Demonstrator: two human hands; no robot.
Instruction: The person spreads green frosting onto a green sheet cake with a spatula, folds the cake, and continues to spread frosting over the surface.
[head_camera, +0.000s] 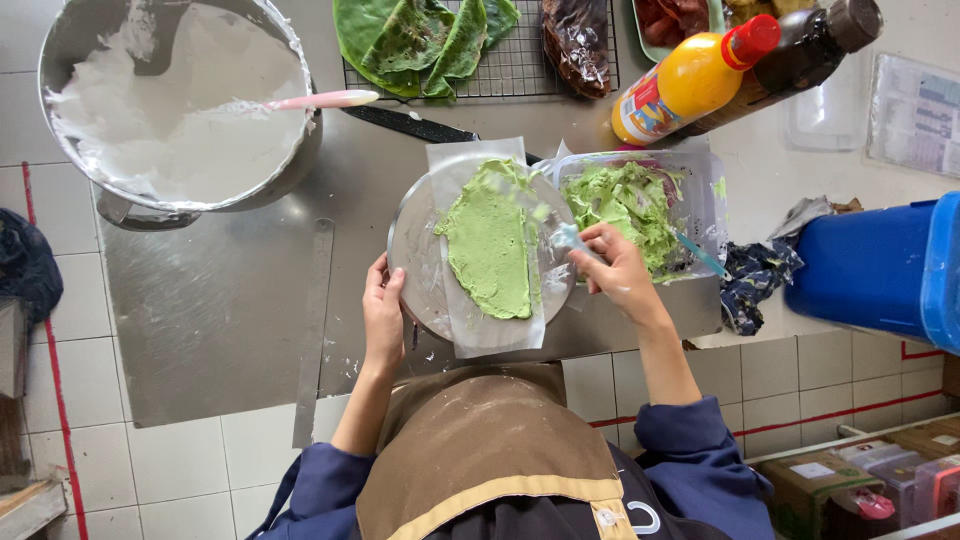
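My left hand (382, 312) grips the near left rim of a round metal plate (417, 262) lined with a sheet of clear paper (500, 330). A folded green crepe spread with pale green cream (490, 242) lies on the sheet. My right hand (618, 268) holds a light blue spatula (568, 238) at the plate's right edge, its handle (700, 255) pointing right. Behind that hand stands a clear plastic tub of green cream (625, 200).
A big steel bowl of white cream (180, 100) with a pink spatula (325, 99) sits at the far left. Green crepes rest on a wire rack (520, 65). A yellow squeeze bottle (690, 80), a dark bottle (800, 55), a black knife (410, 124), a blue bin (880, 265) and a crumpled cloth (755, 280) surround the steel counter (220, 300).
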